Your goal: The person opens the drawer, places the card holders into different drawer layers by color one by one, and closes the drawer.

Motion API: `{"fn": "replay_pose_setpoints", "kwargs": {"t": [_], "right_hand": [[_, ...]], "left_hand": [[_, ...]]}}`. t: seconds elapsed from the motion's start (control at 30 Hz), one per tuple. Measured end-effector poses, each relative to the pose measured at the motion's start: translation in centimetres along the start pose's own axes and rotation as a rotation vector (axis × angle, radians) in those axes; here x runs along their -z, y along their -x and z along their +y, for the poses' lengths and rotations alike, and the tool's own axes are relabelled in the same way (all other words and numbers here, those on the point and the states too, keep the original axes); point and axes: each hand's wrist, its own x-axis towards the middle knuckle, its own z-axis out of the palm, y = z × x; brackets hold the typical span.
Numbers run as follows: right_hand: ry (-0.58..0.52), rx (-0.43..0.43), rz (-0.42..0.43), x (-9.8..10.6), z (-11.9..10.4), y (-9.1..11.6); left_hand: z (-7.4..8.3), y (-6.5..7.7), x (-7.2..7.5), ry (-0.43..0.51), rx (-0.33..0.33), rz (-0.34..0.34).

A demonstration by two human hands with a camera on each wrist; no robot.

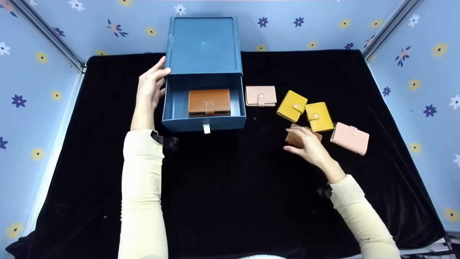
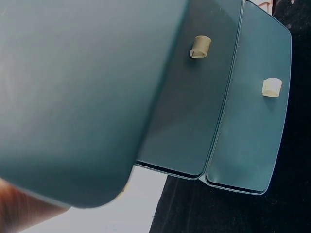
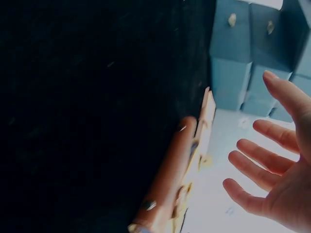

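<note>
My left hand (image 1: 149, 84) rests against the left side of a blue drawer unit (image 1: 205, 46), its fingers fairly straight along the wall. The unit's top drawer (image 1: 179, 124) is pulled out, with a tan-brown wallet (image 1: 209, 100) lying inside. Over a second brown wallet (image 1: 294, 139) on the black cloth hovers my right hand (image 1: 311, 147), partly covering it from above. In the right wrist view the right hand (image 3: 272, 170) has its fingers spread, with a gap between them and the brown wallet (image 3: 167, 174).
Two yellow wallets (image 1: 292, 106) (image 1: 320, 117) lie beyond the right hand. One pink wallet (image 1: 260, 95) is beside the open drawer; another pink wallet (image 1: 350, 138) lies at the right. Lower closed drawers (image 2: 243, 126) carry pale pull tabs. Flower-patterned walls (image 1: 287, 25) border the table.
</note>
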Motion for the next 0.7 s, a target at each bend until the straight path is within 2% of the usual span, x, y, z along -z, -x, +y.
{"fn": "replay_pose_setpoints", "kwargs": {"t": [0.27, 0.47, 0.7], "right_hand": [[0.065, -0.071, -0.009, 0.1, 2.3, 0.3], [0.107, -0.204, -0.092, 0.4, 3.6, 0.2], [0.114, -0.253, -0.124, 0.3, 4.6, 0.0]], "left_hand": [[0.0, -0.1, 0.0, 0.000, 0.003, 0.008], [0.0, -0.1, -0.1, -0.010, 0.010, 0.017], [0.1, -0.1, 0.0, -0.018, 0.015, 0.018]]}}
